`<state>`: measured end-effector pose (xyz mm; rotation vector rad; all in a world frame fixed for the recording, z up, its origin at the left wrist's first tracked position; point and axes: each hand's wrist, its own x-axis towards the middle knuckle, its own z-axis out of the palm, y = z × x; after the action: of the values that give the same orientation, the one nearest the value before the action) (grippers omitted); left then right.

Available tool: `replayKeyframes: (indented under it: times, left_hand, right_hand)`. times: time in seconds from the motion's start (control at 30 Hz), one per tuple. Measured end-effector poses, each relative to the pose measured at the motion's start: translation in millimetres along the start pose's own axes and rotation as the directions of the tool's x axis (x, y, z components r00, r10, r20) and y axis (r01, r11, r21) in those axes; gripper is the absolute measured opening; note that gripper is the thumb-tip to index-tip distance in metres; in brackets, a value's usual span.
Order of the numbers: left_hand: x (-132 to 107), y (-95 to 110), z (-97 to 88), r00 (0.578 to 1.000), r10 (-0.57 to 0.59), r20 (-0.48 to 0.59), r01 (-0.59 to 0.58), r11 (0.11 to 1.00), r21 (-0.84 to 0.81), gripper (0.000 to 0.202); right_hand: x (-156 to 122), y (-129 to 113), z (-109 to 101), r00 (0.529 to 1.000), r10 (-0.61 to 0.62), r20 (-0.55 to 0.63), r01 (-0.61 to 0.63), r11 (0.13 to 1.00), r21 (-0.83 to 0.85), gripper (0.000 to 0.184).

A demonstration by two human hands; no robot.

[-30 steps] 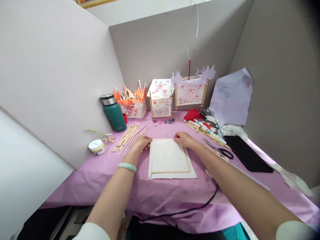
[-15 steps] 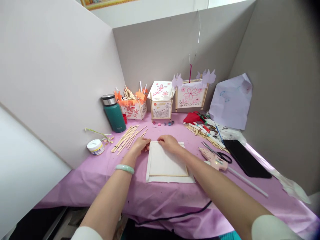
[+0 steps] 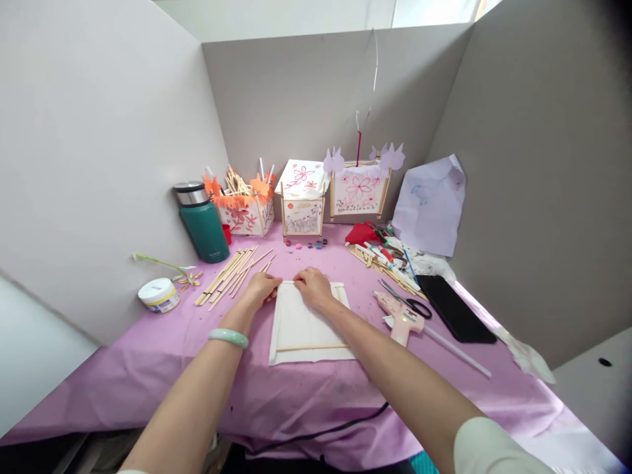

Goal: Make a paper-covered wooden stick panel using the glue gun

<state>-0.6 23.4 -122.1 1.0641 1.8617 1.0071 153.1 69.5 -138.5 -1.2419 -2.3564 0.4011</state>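
A white sheet of paper (image 3: 301, 329) lies flat near the table's front edge, with a frame of thin wooden sticks (image 3: 311, 347) on it. My left hand (image 3: 263, 289), a pale green bangle (image 3: 228, 338) on its wrist, pinches the paper's far left corner. Beside it, my right hand (image 3: 314, 288) has its fingers closed down on the far edge of the paper. My right forearm covers part of the sheet's right side. Under the fingers, the folded edge and any stick there are partly hidden.
Loose wooden sticks (image 3: 232, 276), a white tub (image 3: 158, 295) and a green bottle (image 3: 205, 227) stand or lie left. Decorated paper lanterns (image 3: 303, 216) line the back. Scissors (image 3: 417, 306), a pink glue gun (image 3: 402, 316) and a black phone-like slab (image 3: 457, 309) lie right.
The view has turned slightly right, so everything sits further left in the picture. Both hands stay at the paper's far edge, in nearly the same places on it.
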Motion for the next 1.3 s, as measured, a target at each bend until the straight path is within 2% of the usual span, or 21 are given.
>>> replayKeyframes:
  times: [0.37,0.63,0.83,0.93,1.2,1.3]
  left_hand:
    - [5,-7,-5.5,0.997,0.027,0.079,-0.027,1.0,-0.003,0.026]
    - [-1,-1,4.5,1.0,0.012,-0.027,-0.009,0.996,0.088,0.018]
    - [2,-4,-2.9,0.997,0.033,0.073,-0.035,0.999,0.022,0.03]
    - [3,-4,-5.0,0.995,0.037,0.091,-0.039,0.999,0.014,0.029]
    - [-2,-1,2.3,0.999,0.039,-0.007,-0.038,0.992,0.121,0.023]
    - [-3,0,1.5,0.999,0.037,-0.01,-0.035,0.989,0.144,0.022]
  right_hand:
    - [-3,1,1,1.0,-0.002,-0.016,0.002,1.0,-0.002,0.024]
    - [-1,2,6,0.999,-0.018,-0.049,0.018,1.0,0.007,0.022]
    - [-3,3,7,0.996,-0.01,-0.088,0.011,1.0,0.005,0.021]
    - [-3,4,7,0.995,-0.015,-0.1,0.016,1.0,0.007,0.021]
    - [-1,3,10,0.995,-0.032,-0.098,0.036,0.998,0.043,0.019]
    - [-1,3,10,0.995,-0.025,-0.097,0.03,0.999,0.044,0.019]
